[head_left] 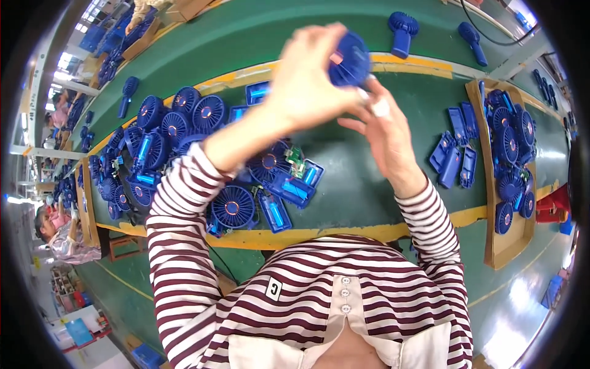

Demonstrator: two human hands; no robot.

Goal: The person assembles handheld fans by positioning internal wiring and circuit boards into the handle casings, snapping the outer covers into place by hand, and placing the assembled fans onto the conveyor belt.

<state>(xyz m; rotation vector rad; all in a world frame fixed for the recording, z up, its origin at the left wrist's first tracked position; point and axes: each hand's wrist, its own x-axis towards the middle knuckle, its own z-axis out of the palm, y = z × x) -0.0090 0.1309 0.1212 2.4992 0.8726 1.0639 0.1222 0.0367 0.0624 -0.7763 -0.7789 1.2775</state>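
Over the green bench my left hand (310, 77) is closed on a round blue handheld fan (351, 58), raised toward the conveyor side. The hand is blurred by motion and covers the fan's left part. Just below the fan is my right hand (390, 126), its fingers apart and fingertips close to the fan's lower edge; whether they touch it I cannot tell. Whitish patches show on its fingers, too blurred to name. Under my left forearm lies a pile of blue fan heads (233, 206) and opened handle shells (273, 212) with light-blue batteries and green circuit boards.
Several blue handle shells (452, 154) lie on the right of the bench. A cardboard box (513, 243) of fans stands at the far right. Beyond a yellow edge, a green belt (246, 37) carries fans (402, 34). Another person (64, 237) sits at the far left.
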